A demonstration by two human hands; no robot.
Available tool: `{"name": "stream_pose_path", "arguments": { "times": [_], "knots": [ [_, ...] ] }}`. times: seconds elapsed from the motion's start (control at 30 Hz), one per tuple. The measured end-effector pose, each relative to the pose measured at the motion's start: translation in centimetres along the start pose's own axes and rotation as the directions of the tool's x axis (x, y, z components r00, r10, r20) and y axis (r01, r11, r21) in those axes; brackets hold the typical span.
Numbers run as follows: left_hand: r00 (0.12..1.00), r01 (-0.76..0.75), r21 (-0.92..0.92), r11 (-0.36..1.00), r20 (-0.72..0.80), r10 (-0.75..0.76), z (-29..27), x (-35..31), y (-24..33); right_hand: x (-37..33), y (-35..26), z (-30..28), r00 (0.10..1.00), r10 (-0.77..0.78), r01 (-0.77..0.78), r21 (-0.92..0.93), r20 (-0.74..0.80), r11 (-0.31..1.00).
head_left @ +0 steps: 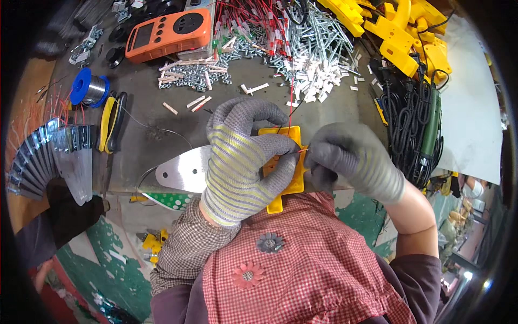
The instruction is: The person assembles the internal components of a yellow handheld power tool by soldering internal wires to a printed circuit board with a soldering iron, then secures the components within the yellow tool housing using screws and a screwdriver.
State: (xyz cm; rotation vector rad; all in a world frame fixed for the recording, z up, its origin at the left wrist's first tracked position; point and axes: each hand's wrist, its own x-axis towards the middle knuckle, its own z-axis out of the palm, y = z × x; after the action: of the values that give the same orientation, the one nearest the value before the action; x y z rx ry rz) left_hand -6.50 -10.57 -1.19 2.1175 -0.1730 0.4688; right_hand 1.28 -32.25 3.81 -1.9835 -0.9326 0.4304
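My left hand (243,156), in a grey striped glove, lies over a yellow plastic housing (294,185) at the table's front edge. Its fingers are closed on the housing, and the fingertips also meet near a thin red wire (303,150). My gloved right hand (353,156), slightly blurred, pinches the wire's end just right of the housing. Another red wire (291,100) runs up from the housing toward the wire bundle. A shiny tapered metal plate (183,170) with holes sticks out left of my left hand, which covers its other end.
Screws (318,40), white sleeves (318,81) and red wires (251,21) are heaped at the back. An orange meter (167,35), solder spool (90,89), yellow-handled pliers (110,124) and fanned metal plates (73,162) lie left. Black cables (402,119) and yellow housings (404,40) lie right.
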Motion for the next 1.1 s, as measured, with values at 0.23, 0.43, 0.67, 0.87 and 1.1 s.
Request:
{"name": "stream_pose_path", "arguments": {
  "times": [0.23,0.43,0.67,0.87,1.1],
  "knots": [
    [0.998,-0.052,0.045,0.998,0.032,0.051,0.0,0.4,0.3,0.4,1.8,-0.9,0.885,-0.405,0.448,-0.656,0.229,0.607],
    [0.992,-0.068,0.042,0.997,0.11,0.063,-0.6,0.5,0.8,-0.3,0.0,-0.8,0.996,-0.067,0.08,-0.224,0.065,0.971],
    [0.973,-0.11,0.219,0.97,0.222,0.061,-0.9,0.8,0.5,-0.3,0.6,-0.2,0.989,0.048,-0.011,-0.257,0.139,0.966],
    [0.989,-0.041,0.135,0.99,0.144,0.021,-0.6,0.3,-0.2,3.6,6.0,-3.9,0.976,0.04,-0.127,-0.412,-0.212,0.902],
    [0.988,-0.063,0.158,0.985,0.148,0.039,-0.6,0.5,-0.3,5.8,7.5,-3.9,0.985,-0.126,0.173,-0.672,0.118,0.72]
  ]
}}
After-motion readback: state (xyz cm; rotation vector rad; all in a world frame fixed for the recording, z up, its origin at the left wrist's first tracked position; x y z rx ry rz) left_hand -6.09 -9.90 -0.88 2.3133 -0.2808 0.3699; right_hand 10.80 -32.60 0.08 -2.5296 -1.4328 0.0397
